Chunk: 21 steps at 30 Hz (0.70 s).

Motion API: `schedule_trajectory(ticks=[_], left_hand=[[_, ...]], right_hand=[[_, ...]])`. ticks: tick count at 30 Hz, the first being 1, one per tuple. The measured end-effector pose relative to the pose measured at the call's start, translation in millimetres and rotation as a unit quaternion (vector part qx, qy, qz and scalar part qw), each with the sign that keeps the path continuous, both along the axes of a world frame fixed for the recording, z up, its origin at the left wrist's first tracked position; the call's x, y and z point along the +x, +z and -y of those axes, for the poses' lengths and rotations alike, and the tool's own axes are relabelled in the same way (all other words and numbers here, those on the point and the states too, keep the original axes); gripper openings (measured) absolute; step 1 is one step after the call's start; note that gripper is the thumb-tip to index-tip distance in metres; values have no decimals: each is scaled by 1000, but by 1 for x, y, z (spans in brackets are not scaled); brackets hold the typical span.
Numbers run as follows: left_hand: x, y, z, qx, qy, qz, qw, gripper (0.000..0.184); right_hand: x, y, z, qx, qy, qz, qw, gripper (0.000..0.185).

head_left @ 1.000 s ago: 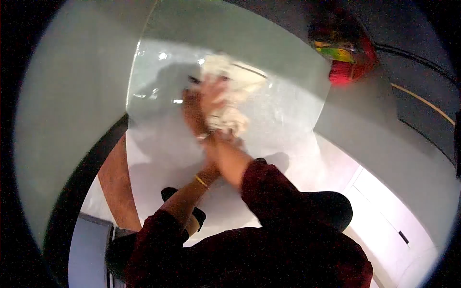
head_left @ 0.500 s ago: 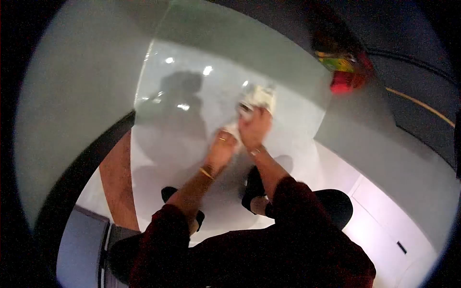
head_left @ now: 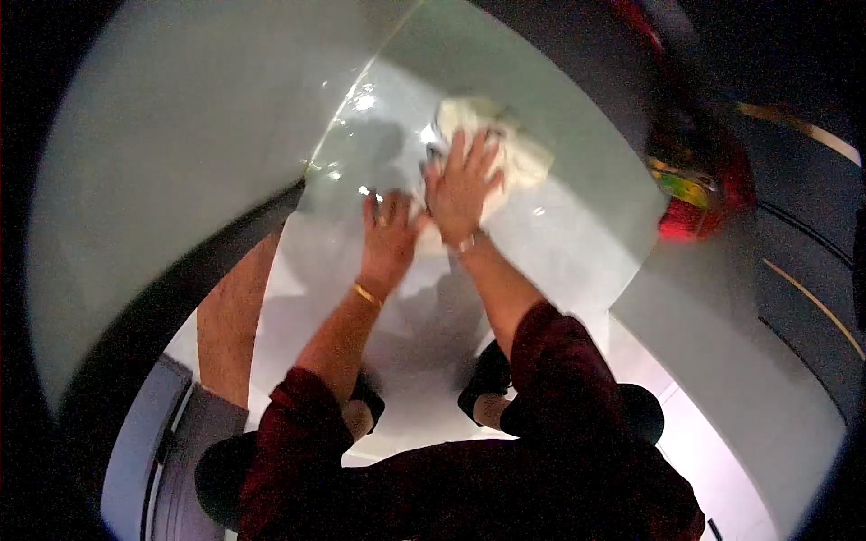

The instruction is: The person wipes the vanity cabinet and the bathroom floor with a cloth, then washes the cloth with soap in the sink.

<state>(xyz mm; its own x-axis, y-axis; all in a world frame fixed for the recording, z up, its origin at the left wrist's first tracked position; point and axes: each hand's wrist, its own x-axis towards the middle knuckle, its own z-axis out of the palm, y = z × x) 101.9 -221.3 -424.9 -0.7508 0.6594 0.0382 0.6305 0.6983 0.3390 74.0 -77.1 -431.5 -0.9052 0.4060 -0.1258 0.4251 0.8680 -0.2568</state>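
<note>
A whitish, crumpled cloth (head_left: 523, 164) is spread on the shiny floor (head_left: 361, 311) ahead of my feet, its outline a little blurred. My right hand (head_left: 460, 197) lies over the cloth with its fingers spread, and a bracelet circles that wrist. Beside it, lower and to the left, is my left hand (head_left: 390, 242), fingers stretched forward at the cloth's near-left side. Whether its fingertips rest on cloth or on bare floor, I cannot tell. A yellow bangle is on the left wrist.
Bright wet-looking glints (head_left: 363, 102) dot the floor up to the pale wall on the left. Colourful red and yellow items (head_left: 687, 198) stand at the upper right past a grey edge. A brown wooden strip (head_left: 230, 334) and a grey-blue panel (head_left: 149, 433) are at lower left.
Both hands have moved forward and spread flat from a more closed pose. The bunched cloth has gone forward and now lies wider. The view has shifted a little.
</note>
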Motion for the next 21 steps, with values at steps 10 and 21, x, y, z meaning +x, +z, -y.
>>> schedule_trajectory(ticks=[10,21], left_hand=[[-87,14,35,-24,189,-14,982,26],[120,47,48,32,372,107,921,51]], right_hand=[[-104,-1,51,-40,168,-68,983,95],[70,24,88,-177,414,-87,888,45]])
